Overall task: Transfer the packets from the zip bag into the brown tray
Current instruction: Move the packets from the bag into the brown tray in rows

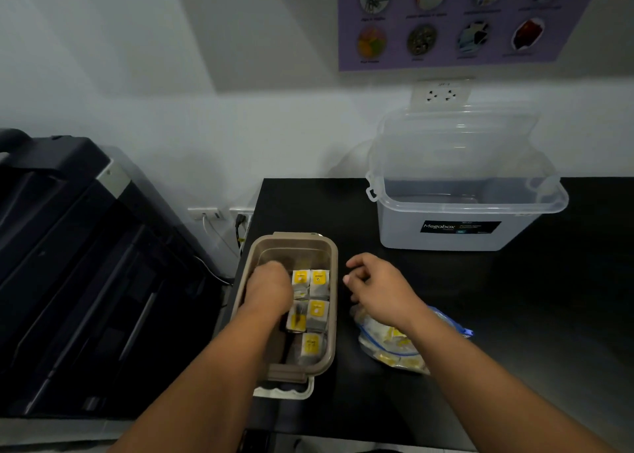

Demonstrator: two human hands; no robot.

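Black worktop (514, 298) against a white wall, poster (463, 16) and outlet (441, 93) above. Black printer (85, 263) off the left edge. Clear Megabox tub (459, 226) at the back edge, right of centre, open, with its lid (456, 136) leaning on the wall behind it.

Brown tray (334, 315) sits near the worktop's left edge. Yellow-labelled packets (318, 310) lie flat in its right half, roughly in rows.

Left hand (271, 286) is down inside the tray, left of the packets. Only the back of the hand shows and it's blurred, so can't tell the grip.

Right hand (380, 289) hovers just right of the tray, fingers loosely curled, nothing visible in them.

Zip bag (394, 346) lies under the right wrist, near the front edge, with more yellow packets inside.
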